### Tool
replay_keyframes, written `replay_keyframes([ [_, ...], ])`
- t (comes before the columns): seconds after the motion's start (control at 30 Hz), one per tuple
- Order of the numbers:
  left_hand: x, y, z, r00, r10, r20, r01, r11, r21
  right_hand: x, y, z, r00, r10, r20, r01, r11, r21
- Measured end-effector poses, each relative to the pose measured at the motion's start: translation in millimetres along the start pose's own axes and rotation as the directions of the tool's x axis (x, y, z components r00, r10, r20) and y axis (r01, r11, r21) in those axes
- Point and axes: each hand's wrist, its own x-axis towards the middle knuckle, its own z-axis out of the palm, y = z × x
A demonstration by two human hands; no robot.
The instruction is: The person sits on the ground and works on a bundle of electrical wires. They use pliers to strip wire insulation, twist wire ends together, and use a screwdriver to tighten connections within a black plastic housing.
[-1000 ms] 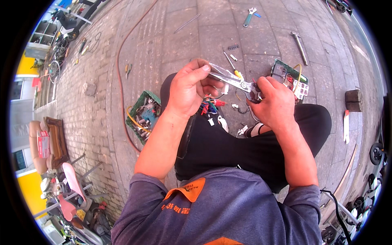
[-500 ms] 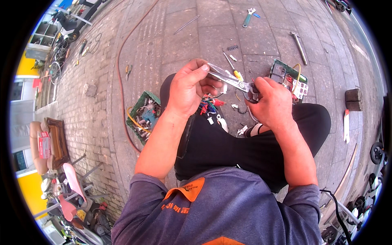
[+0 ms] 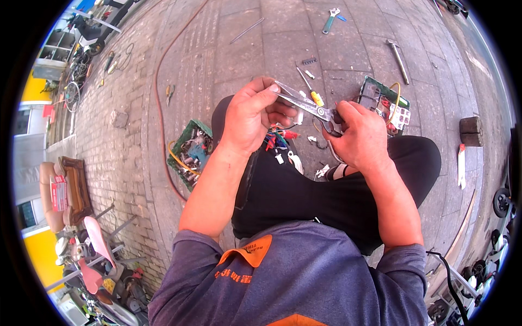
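A pair of scissors (image 3: 312, 106) with its blades parted points up and left. My right hand (image 3: 363, 133) is closed around the scissors' dark handles. My left hand (image 3: 247, 114) is closed in a pinch at the blade tips; what lies between its thumb and fingers is too small to make out. A white piece (image 3: 299, 117) shows just beside the left fingers, and I cannot tell whether they hold it. Below the blades, a bundle of coloured wires (image 3: 277, 140) with red and white connectors lies between my legs.
Green crates of parts stand left (image 3: 194, 128) and right (image 3: 368, 86) of my legs. On the paving lie a yellow-handled screwdriver (image 3: 316, 98), an adjustable wrench (image 3: 330, 22), a hammer (image 3: 398, 62), pliers (image 3: 170, 93) and a red-brown hose (image 3: 158, 81). A dark block (image 3: 471, 132) sits far right.
Both hands and the scissors hold nearly the same place; the blades look slightly closer together. The view has shifted a little.
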Motion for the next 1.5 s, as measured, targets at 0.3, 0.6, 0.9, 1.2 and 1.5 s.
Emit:
replay_keyframes([
  [0.3, 0, -3, -2, 0.999, 0.048, 0.017, -0.048, 0.999, 0.003, 1, -2, -3, 1.0, 0.016, 0.026, -0.015, 1.0, -0.022],
  [0.6, -4, -2, 6, 0.996, 0.086, -0.029, -0.084, 0.994, 0.065, 2, -7, -8, 0.998, 0.059, 0.032, -0.059, 0.998, 0.018],
  [0.9, -4, -1, 6, 0.995, 0.094, -0.015, -0.093, 0.991, 0.096, 0, -4, -5, 0.999, 0.031, 0.01, -0.032, 0.999, 0.044],
  [1.2, -3, -4, 7, 0.994, 0.095, 0.048, -0.1, 0.988, 0.119, 3, -2, -3, 1.0, -0.001, 0.023, 0.001, 1.0, 0.01],
  [1.5, -2, -7, 6, 0.996, 0.092, 0.019, -0.093, 0.989, 0.111, 2, -5, -5, 1.0, 0.008, 0.01, -0.009, 0.997, 0.083],
])
